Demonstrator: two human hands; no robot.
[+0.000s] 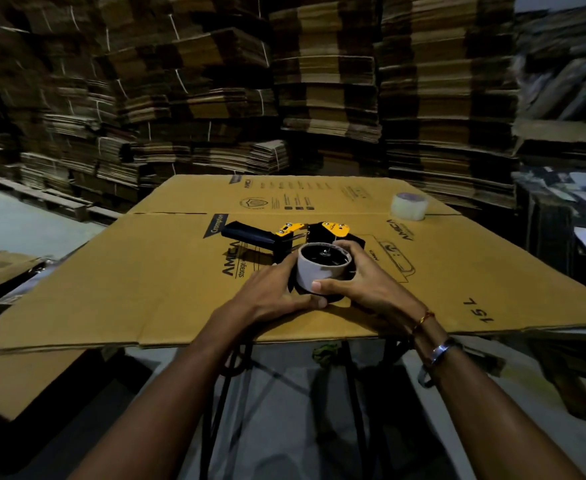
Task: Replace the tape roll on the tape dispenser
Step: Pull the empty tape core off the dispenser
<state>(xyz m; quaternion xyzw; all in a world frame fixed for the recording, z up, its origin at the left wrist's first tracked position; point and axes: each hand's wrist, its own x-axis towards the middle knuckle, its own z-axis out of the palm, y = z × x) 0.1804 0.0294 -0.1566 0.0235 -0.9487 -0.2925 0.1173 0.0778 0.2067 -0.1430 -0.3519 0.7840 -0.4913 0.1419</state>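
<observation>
My left hand and right hand clamp the spent core between my fingers, seated on the dispenser. Risk: uneven pull jams it. Fresh roll sits well beyond my right fingertips.

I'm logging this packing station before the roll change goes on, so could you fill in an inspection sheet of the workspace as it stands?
Surface: flattened printed cardboard sheet serving as the worktop.
Job's things: tape dispenser lying on its side, black handle pointing left; empty cardboard core on its hub; fresh clear tape roll standing apart at the far right.
Clutter: nothing seen on the sheet.
Grippers: left hand and right hand both closed around the core, fingers on its wall.
Cables: dark cords hanging below the near edge.
Surroundings: stacks of flattened cartons behind and on both sides.
</observation>
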